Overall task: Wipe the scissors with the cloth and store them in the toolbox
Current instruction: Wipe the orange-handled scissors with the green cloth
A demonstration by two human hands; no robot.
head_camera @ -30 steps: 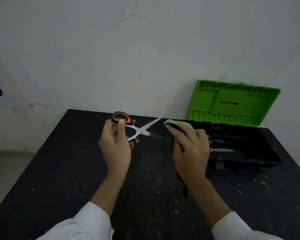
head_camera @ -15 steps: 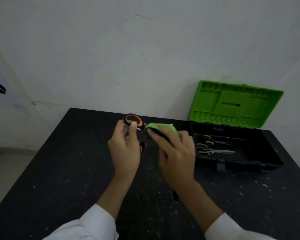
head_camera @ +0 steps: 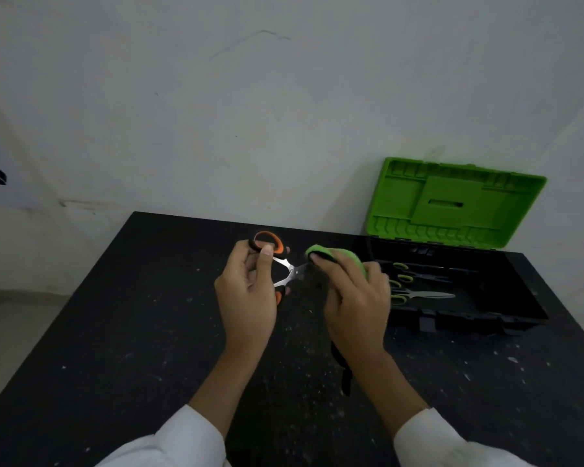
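My left hand grips the orange-and-black handles of a pair of scissors, held above the black table with the handles spread apart. My right hand holds a green cloth with a black underside wrapped over the blades, so the blades are hidden from the pivot outward. A dark tail of the cloth hangs below my right wrist. The toolbox stands open at the right, black tray below and green lid upright against the wall.
Inside the toolbox lie several scissors with green handles. The black table is speckled with white marks and ends at the wall behind. A pale floor shows past the table's left edge.
The cloth slid from the blade tips to the pivot, then back a little to the right, baring the pivot. Both hands stayed above the table's middle.
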